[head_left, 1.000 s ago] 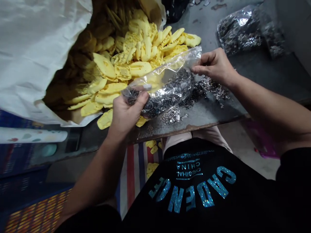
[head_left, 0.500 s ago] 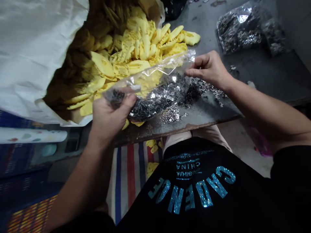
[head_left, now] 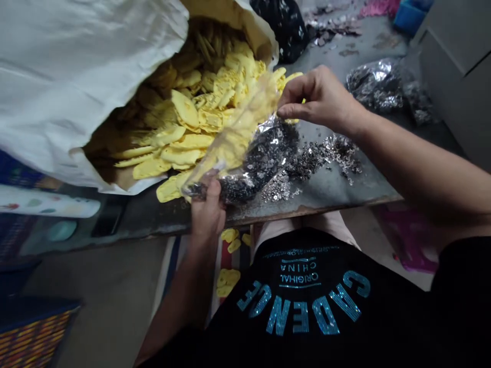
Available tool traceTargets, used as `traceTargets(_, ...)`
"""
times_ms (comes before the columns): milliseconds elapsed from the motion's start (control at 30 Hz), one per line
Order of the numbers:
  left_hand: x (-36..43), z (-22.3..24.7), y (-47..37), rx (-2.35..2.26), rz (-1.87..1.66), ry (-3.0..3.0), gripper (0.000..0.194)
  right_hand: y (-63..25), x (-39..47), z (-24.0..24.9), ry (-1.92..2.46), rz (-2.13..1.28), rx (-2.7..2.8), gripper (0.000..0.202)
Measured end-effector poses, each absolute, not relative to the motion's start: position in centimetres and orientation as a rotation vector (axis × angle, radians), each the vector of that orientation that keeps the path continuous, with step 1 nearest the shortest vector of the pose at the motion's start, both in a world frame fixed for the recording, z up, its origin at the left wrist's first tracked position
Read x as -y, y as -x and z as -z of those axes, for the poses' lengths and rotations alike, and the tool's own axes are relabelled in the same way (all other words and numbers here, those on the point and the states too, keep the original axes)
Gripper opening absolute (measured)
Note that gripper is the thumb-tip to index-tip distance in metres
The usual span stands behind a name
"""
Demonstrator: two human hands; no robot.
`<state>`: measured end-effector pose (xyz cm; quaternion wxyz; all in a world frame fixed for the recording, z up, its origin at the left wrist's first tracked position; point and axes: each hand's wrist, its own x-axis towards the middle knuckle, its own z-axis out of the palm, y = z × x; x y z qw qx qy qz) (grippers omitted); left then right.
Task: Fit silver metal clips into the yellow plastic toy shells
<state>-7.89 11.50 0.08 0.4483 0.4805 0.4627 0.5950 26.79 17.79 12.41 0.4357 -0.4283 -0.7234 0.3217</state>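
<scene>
A clear plastic bag [head_left: 245, 148], partly filled with small dark shiny metal-looking pieces, is stretched between my two hands above the table's front part. My left hand [head_left: 209, 207] grips its lower left corner, thumb on top. With finger and thumb, my right hand [head_left: 318, 99] pinches the upper right end. Behind the bag, yellow flat oval pieces [head_left: 192, 110] spill out of a large white sack [head_left: 115, 66]. Loose small silvery pieces [head_left: 280, 188] lie in a pile on the grey table [head_left: 368, 174], just right of the bag.
Another clear bag of shiny pieces [head_left: 376, 84] lies at the back right. A black bag [head_left: 284, 30] stands behind the sack. At the far right are a blue container [head_left: 412, 18] and grey boxes. A striped cloth with yellow pieces [head_left: 229, 281] hangs below the table edge.
My left hand has moved right and down with its bag corner, so the bag hangs more steeply. My right hand still pinches the other end. The view has shifted slightly.
</scene>
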Motion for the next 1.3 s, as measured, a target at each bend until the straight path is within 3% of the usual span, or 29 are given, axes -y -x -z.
traceTargets(233, -10.7, 3.0, 4.8, -0.875, -1.363, -0.875, 0.076, -17.5, -16.7, -24.0, 1.19, -0.221, 2.361, 0.02)
traceTargets(367, -12.2, 3.4, 1.4, -0.747, -1.305, -0.805, 0.079, -15.6, -16.3, -27.7, 1.381, 0.027, 2.454, 0.021)
traceTargets(533, -14.4, 2.3, -1.2, -0.669, -1.24, -0.84, 0.063, -22.8, -17.9, -29.2, 1.522, 0.176, 2.334, 0.01)
traceTargets(667, -13.9, 2.1, -0.6, -0.703, -1.212, -0.933, 0.077, -30.0, -21.2, -30.3, 1.628, 0.324, 2.173, 0.019)
traceTargets(733, -12.5, 2.4, 0.7, -0.742, -1.194, -0.992, 0.073, -33.2, -23.9, -30.4, 1.673, 0.372, 2.105, 0.022)
traceTargets(900, -7.6, 3.7, 3.8, -0.895, -1.114, -1.186, 0.046, -40.4, -30.4, -26.6, 1.764, 0.491, 1.991, 0.015)
traceTargets(1100, -4.4, 3.2, 4.7, -1.065, -1.149, -1.47, 0.027, -50.6, -30.4, -14.8, 2.013, 0.445, 1.793, 0.014)
traceTargets(1200, -4.3, 3.2, 4.4, -1.061, -1.116, -1.624, 0.026, -54.7, -27.9, -10.6, 2.153, 0.409, 1.666, 0.016)
traceTargets(1300, -4.2, 3.6, 4.3, -1.042, -1.064, -1.703, 0.029, -56.0, -25.3, -9.5, 2.175, 0.366, 1.589, 0.025)
